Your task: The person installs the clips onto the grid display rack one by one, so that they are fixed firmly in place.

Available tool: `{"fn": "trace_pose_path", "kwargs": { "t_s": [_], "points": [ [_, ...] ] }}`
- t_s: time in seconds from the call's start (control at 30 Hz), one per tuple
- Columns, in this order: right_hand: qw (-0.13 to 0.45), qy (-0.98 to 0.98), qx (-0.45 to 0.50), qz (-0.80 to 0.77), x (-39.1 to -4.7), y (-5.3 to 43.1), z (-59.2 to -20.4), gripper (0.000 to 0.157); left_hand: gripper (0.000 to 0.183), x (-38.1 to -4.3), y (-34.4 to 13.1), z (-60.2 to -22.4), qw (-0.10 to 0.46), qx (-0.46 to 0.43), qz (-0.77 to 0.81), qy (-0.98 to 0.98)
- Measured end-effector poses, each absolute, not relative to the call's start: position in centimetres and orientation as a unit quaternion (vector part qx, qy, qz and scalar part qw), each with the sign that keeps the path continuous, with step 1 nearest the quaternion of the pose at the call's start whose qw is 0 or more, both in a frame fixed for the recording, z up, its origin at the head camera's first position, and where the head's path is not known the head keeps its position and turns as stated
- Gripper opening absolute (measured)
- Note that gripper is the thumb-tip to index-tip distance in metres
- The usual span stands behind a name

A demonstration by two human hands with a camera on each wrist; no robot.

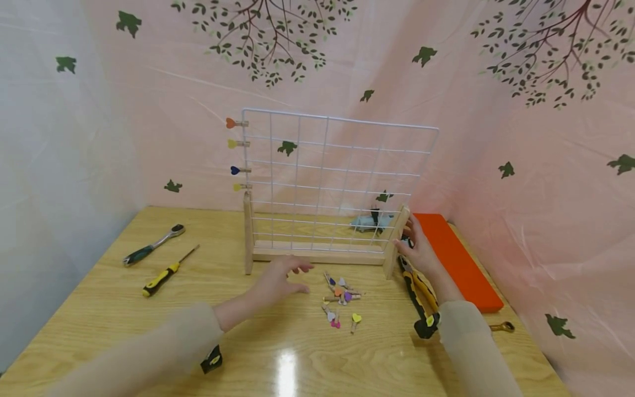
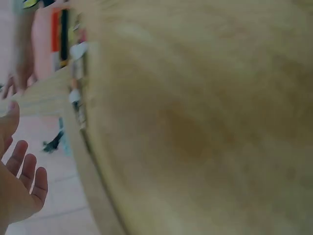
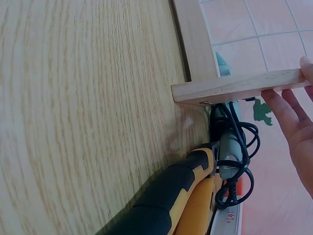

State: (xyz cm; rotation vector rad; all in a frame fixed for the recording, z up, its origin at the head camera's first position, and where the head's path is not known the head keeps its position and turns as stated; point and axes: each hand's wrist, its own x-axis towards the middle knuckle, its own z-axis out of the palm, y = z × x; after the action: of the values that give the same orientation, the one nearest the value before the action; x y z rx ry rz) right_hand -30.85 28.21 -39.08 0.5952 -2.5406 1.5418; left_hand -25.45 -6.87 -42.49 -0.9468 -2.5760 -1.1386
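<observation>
A white wire grid stands upright in a wooden base, tilted slightly in the head view. My right hand holds the base's right post, thumb on one side and fingers on the other. Low over the table, my left hand reaches with fingers spread and nothing between them. Just right of its fingertips lies a small heap of heart-topped clothespins; a yellow-heart clothespin lies a little apart. Several more clothespins, the top one an orange-heart clothespin, are clipped down the grid's left edge.
Yellow-black pliers lie beside the right forearm, with a red box beyond. Behind the grid sits a light-blue tool with a black cord. At left are a ratchet and a screwdriver. A wrench is at far right.
</observation>
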Motion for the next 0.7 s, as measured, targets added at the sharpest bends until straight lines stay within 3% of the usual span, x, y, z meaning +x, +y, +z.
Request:
{"fn": "trace_pose_path", "kwargs": {
  "t_s": [0.17,0.5,0.7],
  "points": [
    [0.052,-0.834,0.2,0.511,-30.9,28.4,-39.1,0.074,0.047,-24.6,-5.0,-44.8,0.011,-0.376,-0.315,-0.871],
    [0.048,-0.834,0.206,0.509,-30.9,28.6,-39.2,0.075,0.039,-24.1,-2.6,-45.6,0.039,-0.484,-0.186,-0.854],
    [0.049,-0.835,0.207,0.508,-30.8,28.7,-39.2,0.075,0.027,-24.0,-1.6,-45.7,-0.003,-0.497,-0.188,-0.847]
  ]
}}
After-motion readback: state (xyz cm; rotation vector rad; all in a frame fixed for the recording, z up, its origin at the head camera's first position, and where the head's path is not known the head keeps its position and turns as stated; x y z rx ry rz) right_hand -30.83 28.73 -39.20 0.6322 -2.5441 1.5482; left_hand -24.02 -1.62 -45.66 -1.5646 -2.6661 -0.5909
